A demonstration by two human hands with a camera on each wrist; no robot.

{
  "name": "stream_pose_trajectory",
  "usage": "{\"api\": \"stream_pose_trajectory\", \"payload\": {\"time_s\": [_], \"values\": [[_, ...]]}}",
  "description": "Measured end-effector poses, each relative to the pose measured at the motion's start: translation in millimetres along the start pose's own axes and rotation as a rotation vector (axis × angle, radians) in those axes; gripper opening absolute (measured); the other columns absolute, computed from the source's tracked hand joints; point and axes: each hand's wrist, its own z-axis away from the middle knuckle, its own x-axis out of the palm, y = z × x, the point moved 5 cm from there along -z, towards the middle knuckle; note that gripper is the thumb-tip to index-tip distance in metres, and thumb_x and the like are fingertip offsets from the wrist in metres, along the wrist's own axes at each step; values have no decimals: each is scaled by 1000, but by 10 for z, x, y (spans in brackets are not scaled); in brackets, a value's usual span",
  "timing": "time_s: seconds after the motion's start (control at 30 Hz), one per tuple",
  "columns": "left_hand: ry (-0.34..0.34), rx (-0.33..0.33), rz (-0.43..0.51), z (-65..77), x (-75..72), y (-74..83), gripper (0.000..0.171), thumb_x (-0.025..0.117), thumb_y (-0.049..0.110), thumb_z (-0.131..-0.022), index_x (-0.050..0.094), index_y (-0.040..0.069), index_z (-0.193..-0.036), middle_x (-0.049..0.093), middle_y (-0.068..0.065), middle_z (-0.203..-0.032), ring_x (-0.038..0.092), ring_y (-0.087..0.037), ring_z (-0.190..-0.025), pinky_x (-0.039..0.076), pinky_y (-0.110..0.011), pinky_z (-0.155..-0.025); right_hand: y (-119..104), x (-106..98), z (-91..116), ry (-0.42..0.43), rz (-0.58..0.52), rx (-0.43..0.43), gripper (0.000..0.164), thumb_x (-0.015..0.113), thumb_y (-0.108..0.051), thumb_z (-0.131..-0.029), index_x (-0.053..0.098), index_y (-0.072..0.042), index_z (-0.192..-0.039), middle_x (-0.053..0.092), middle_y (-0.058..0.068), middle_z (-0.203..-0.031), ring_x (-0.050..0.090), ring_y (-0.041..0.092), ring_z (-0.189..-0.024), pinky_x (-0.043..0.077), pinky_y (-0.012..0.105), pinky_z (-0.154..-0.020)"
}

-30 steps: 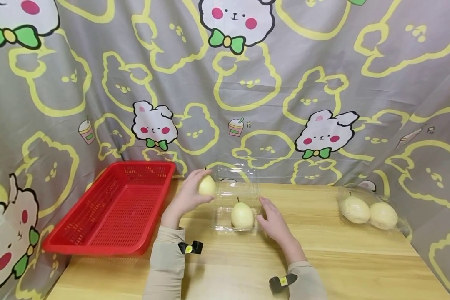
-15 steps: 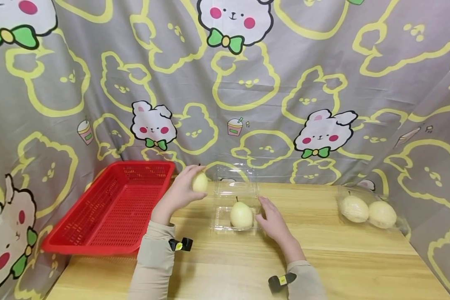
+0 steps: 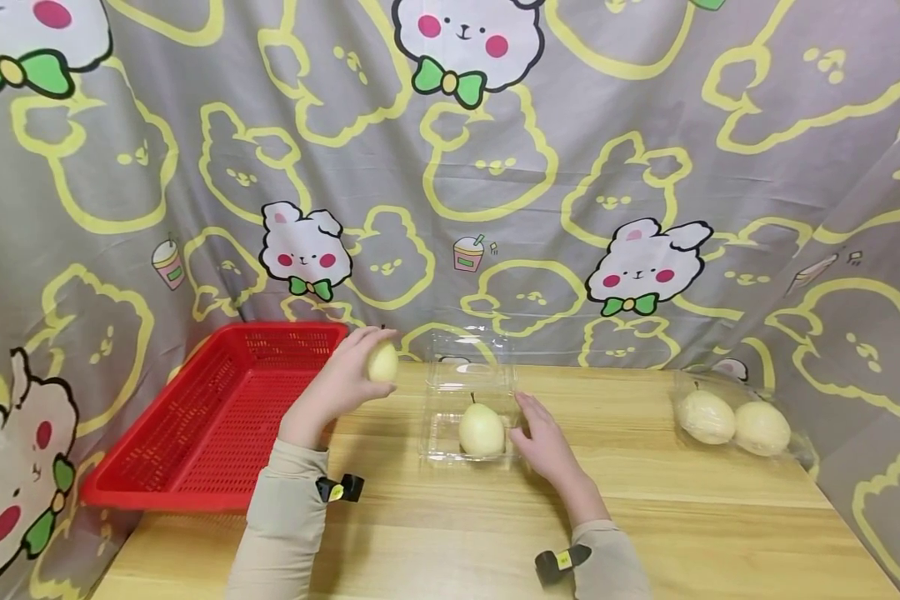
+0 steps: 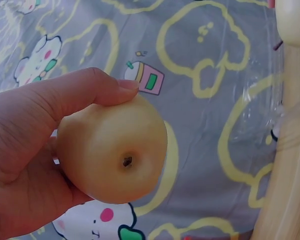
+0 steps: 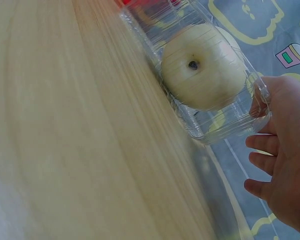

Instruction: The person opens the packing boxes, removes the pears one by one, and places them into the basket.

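Pale-yellow, one pear (image 4: pixel 112 147) is gripped in the left hand (image 3: pixel 336 382), between the red plastic basket (image 3: pixel 228 437) and a clear clamshell box (image 3: pixel 442 433) holding a second pear (image 3: pixel 482 431). The right hand (image 3: pixel 543 439), fingers loosely extended, touches the box. Yellow wrist labels (image 3: pixel 336 493) are too small to read.

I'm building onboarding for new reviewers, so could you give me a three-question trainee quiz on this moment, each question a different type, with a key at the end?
1. Short answer: what does the left hand hold?
2. True or false: the red basket stands farther to the person's left than the open clear container.
3. Pick one. Inside that container is: (A) a cup; (B) one upright pear; (C) three apples.

Key
1. A pale yellow pear.
2. True.
3. B.
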Motion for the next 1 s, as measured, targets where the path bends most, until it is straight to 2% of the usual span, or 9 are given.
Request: {"api": "stream_pose_trajectory", "payload": {"time_s": [0.17, 0.4, 0.6, 0.8, 1.0], "values": [[1, 1, -19, 29, -89, -40, 74, 83, 12, -70, 51, 8, -137, 49, -20, -137, 50, -39, -120, 53, -55, -90, -4, -2, -1, 0, -1, 1, 66, 58, -16, -87, 37, -2, -149, 37, 17, -155, 30, 38, -145, 23, 52, -120], [-19, -42, -37, 70, -221, -170, 73, 81, 13, -73, 49, 6, -138, 46, -20, -139, 46, -38, -124, 53, -54, -90, 3, -6, -8, -8, -6, 5, 67, 58, -16, -88, 36, -4, -149, 36, 15, -156, 29, 37, -146, 21, 52, -120], [3, -50, -57, 103, -362, -286, 72, 81, 12, -73, 49, 6, -137, 47, -20, -138, 48, -38, -121, 53, -54, -89, 6, -6, -8, -13, -4, 10, 67, 58, -17, -87, 36, -5, -150, 36, 15, -156, 29, 37, -146, 21, 52, -120], [-4, -84, -74, 131, -478, -384, 74, 79, 12, -74, 46, 7, -140, 44, -20, -141, 46, -39, -122, 51, -57, -91, 16, -1, -15, -10, -1, 7, 67, 58, -17, -87, 36, -4, -150, 36, 15, -156, 29, 37, -146, 22, 52, -120], [5, -98, -90, 158, -583, -453, 73, 79, 12, -75, 47, 7, -140, 44, -19, -140, 46, -38, -121, 53, -57, -87, 17, -3, -13, -16, -12, 6, 67, 58, -17, -87, 35, -4, -150, 36, 15, -156, 29, 38, -146, 21, 52, -120]]}}
